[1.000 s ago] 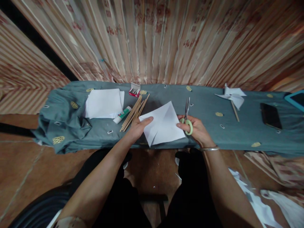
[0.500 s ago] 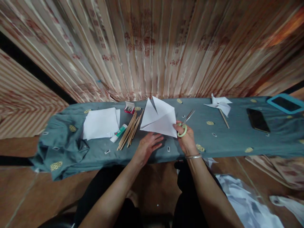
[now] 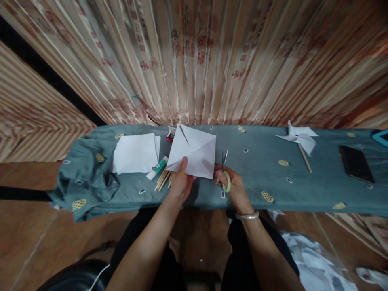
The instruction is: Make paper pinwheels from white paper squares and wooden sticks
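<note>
White paper, a creased square sheet point(image 3: 194, 151), is standing tilted above the grey-green cloth point(image 3: 257, 169) that is covering the long bench, and we are gripping its lower edge with our left hand point(image 3: 181, 182), thumb pressing on the face turned toward us and fingers hidden behind it. Our right hand point(image 3: 232, 188) is closing around the pale green handles of the scissors point(image 3: 224, 171), thumb through one loop, with the blades pointing up just beside the sheet's lower right corner; we cannot tell whether the blades are touching the paper. A silver bangle point(image 3: 247, 216) is sitting on that wrist. Under and to the left of the raised sheet, a bundle of wooden sticks point(image 3: 163, 180) is lying on the cloth, with a glue stick point(image 3: 157, 168) just beside it and a stack of white paper point(image 3: 136, 153) further left. A small red box point(image 3: 169, 136) is peeking out behind the sheet's upper left edge. Well off to the right, a finished paper pinwheel point(image 3: 298, 135) on its stick is resting on the cloth, and a dark phone point(image 3: 355, 163) is lying beyond it, near a blue-edged tablet point(image 3: 382, 137) at the frame's edge. Striped curtains point(image 3: 194, 60) are hanging behind the bench.
</note>
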Demonstrator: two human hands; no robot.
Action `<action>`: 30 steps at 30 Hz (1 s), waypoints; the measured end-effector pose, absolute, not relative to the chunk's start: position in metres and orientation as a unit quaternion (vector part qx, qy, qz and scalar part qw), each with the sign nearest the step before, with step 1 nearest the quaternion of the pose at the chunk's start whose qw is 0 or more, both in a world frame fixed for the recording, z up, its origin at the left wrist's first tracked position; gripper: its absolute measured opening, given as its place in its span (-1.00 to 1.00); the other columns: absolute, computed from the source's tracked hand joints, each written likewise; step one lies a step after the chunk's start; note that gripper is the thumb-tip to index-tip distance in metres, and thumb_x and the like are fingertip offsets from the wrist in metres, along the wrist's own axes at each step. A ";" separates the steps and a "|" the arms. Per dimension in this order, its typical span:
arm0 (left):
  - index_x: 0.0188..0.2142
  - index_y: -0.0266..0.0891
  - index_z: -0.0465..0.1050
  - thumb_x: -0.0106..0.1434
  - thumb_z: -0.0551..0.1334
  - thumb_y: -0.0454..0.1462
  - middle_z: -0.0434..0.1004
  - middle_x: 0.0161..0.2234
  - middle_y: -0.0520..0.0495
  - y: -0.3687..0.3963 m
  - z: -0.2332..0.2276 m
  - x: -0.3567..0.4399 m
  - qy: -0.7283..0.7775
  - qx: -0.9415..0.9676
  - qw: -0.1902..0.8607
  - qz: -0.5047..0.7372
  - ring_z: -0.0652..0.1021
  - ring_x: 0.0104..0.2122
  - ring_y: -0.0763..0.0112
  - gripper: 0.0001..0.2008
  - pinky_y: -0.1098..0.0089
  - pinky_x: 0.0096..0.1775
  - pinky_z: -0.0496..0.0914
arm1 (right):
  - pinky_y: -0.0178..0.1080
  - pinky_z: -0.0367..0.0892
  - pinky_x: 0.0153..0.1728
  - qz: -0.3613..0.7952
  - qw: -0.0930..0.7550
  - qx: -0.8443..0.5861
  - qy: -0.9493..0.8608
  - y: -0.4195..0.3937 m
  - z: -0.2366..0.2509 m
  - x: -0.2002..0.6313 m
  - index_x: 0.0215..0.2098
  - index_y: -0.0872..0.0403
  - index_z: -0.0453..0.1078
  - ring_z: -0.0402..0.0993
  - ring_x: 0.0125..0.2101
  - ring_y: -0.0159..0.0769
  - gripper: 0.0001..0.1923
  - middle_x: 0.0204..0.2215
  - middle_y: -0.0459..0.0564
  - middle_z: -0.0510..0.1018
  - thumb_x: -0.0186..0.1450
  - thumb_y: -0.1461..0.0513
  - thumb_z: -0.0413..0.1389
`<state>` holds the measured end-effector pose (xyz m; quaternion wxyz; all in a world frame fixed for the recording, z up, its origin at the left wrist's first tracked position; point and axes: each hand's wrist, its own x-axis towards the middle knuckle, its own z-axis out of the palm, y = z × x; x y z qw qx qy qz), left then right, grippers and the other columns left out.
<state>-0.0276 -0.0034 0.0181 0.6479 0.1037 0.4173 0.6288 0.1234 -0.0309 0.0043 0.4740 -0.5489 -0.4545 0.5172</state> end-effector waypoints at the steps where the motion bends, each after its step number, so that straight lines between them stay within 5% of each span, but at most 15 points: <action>1: 0.06 -0.15 0.37 0.24 0.26 -0.30 0.58 -0.05 -0.07 -0.001 0.019 -0.032 0.423 0.104 0.637 0.636 0.60 -0.27 0.39 -0.62 0.45 -0.34 0.51 | -0.29 0.28 -0.45 0.536 0.446 -0.542 -0.469 -0.035 0.006 0.125 -0.24 0.07 0.47 0.38 -0.48 -0.33 -0.54 -0.54 -0.08 0.52 0.12 -0.11 0.22; 10: 0.10 -0.15 0.36 0.30 0.19 -0.34 0.55 0.02 -0.09 0.005 0.033 -0.057 0.441 0.098 0.597 0.662 0.59 -0.12 0.34 -0.62 0.40 -0.15 0.51 | -0.32 0.28 -0.46 0.665 0.203 -0.458 -0.554 -0.056 0.011 0.136 -0.14 0.15 0.45 0.41 -0.47 -0.38 -0.42 -0.37 0.02 0.58 0.12 -0.15 0.22; 30: 0.05 -0.21 0.42 0.24 0.24 -0.30 0.55 0.01 -0.14 -0.004 0.021 -0.048 0.433 0.133 0.613 0.648 0.57 -0.04 0.21 -0.64 0.32 -0.08 0.50 | -0.27 0.31 -0.46 0.667 0.215 -0.447 -0.556 -0.055 0.011 0.129 -0.17 0.15 0.41 0.39 -0.48 -0.35 -0.47 -0.43 0.01 0.55 0.17 -0.12 0.18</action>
